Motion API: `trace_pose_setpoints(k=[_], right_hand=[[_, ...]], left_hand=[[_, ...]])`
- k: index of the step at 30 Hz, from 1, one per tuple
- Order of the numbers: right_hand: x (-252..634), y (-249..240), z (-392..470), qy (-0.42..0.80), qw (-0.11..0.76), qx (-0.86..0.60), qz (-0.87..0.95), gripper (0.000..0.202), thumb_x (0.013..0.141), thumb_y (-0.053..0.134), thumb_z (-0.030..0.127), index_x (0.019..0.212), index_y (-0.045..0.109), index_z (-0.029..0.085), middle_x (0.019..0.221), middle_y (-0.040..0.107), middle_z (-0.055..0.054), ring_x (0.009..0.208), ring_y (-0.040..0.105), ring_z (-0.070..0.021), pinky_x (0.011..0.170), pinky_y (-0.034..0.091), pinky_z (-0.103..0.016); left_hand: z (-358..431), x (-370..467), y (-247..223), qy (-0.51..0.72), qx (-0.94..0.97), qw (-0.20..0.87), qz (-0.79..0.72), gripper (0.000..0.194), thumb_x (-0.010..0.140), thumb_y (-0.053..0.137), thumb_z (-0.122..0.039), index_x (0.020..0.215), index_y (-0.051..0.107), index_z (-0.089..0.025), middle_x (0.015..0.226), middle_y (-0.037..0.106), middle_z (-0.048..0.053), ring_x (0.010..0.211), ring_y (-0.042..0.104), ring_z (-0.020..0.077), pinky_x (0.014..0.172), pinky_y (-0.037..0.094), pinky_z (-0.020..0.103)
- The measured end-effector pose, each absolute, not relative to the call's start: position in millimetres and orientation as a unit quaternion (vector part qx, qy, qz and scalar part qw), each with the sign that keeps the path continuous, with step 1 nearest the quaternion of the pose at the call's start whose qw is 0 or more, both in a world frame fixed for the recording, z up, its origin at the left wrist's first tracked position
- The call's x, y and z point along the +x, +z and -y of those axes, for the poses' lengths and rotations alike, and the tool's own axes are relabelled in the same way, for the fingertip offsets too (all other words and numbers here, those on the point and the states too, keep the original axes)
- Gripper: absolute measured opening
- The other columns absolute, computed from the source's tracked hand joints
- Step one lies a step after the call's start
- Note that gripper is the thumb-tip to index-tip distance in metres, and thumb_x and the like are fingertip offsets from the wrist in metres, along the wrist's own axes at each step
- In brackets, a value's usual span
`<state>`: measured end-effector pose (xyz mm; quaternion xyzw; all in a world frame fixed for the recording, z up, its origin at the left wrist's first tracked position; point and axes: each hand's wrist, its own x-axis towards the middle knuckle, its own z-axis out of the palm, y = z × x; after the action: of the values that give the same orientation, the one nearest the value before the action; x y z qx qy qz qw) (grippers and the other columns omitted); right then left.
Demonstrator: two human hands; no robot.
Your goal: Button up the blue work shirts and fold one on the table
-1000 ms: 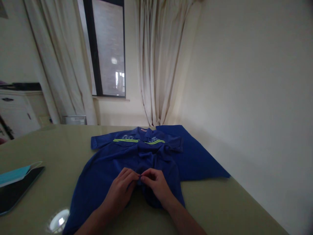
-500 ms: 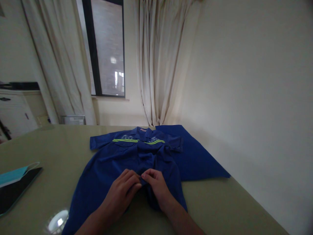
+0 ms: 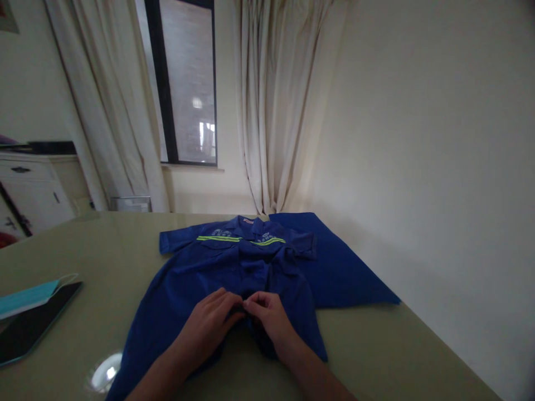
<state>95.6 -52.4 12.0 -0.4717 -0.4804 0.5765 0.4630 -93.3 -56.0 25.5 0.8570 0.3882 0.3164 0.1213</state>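
A dark blue short-sleeved work shirt (image 3: 184, 284) lies spread on the table, its collar at the far side and yellow-green stripes across the chest. My left hand (image 3: 215, 317) and my right hand (image 3: 267, 317) meet at the shirt's front opening, near its lower part. Both pinch the front edge between thumb and fingers, the fingertips almost touching. What exactly sits between the fingertips, a button or just cloth, is too small to make out. Below the hands the two front panels hang apart, with the table showing between them.
A blue cloth (image 3: 351, 273) lies partly under the shirt's right side, beside the wall. At the left of the greenish table (image 3: 112, 256) a light-blue face mask (image 3: 29, 299) rests on a dark flat device (image 3: 37, 326). Behind are curtains (image 3: 276, 111), a window and a white cabinet (image 3: 37, 189).
The view has shifted slightly, so everything appears a little further right. Both hands stay at the same spot on the shirt front, with the fingertips a touch closer together.
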Motion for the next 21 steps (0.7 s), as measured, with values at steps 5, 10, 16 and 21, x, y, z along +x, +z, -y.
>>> trace_pose_setpoints(k=[5,10,16,21], right_hand=[[109.6,30.7,60.5,0.483,0.417,-0.435,0.635,0.041,0.071,0.084,0.045,0.101,0.072,0.019,0.082,0.065,0.001,0.075,0.056,-0.0154,0.068,0.042,-0.025],[131.4,51.3,66.9,0.389,0.336,-0.414,0.751,0.036,0.076,0.073,0.017,0.111,0.071,0.023,0.093,0.071,0.001,0.086,0.062,-0.0174,0.078,0.045,-0.026],[147.5,54.2,64.6,0.483,0.186,-0.413,0.749,0.026,0.07,0.087,0.038,0.087,0.079,0.02,0.072,0.068,0.003,0.067,0.059,-0.0152,0.06,0.04,-0.023],[126.9,56.7,70.2,0.372,0.333,-0.434,0.75,0.033,0.095,0.063,0.05,0.107,0.076,0.022,0.096,0.072,-0.003,0.085,0.065,-0.0182,0.073,0.048,-0.026]], left_hand=[[54.3,-93.4,32.0,0.328,0.811,0.19,-0.446,0.025,0.103,0.048,-0.039,0.097,0.067,-0.024,0.092,0.072,0.002,0.087,0.065,0.02,0.082,0.047,0.031],[40.7,-102.5,35.1,0.327,0.742,0.371,-0.452,0.043,0.098,0.048,-0.057,0.084,0.064,-0.02,0.075,0.064,-0.001,0.072,0.059,0.0162,0.067,0.046,0.026],[38.2,-118.5,33.1,0.188,0.713,0.524,-0.427,0.044,0.089,0.056,-0.062,0.089,0.061,-0.019,0.073,0.064,-0.001,0.063,0.059,0.015,0.059,0.045,0.026],[40.8,-116.9,29.0,0.21,0.793,0.271,-0.503,0.02,0.095,0.047,-0.033,0.093,0.062,-0.02,0.093,0.068,0.005,0.088,0.063,0.0204,0.081,0.047,0.031]])
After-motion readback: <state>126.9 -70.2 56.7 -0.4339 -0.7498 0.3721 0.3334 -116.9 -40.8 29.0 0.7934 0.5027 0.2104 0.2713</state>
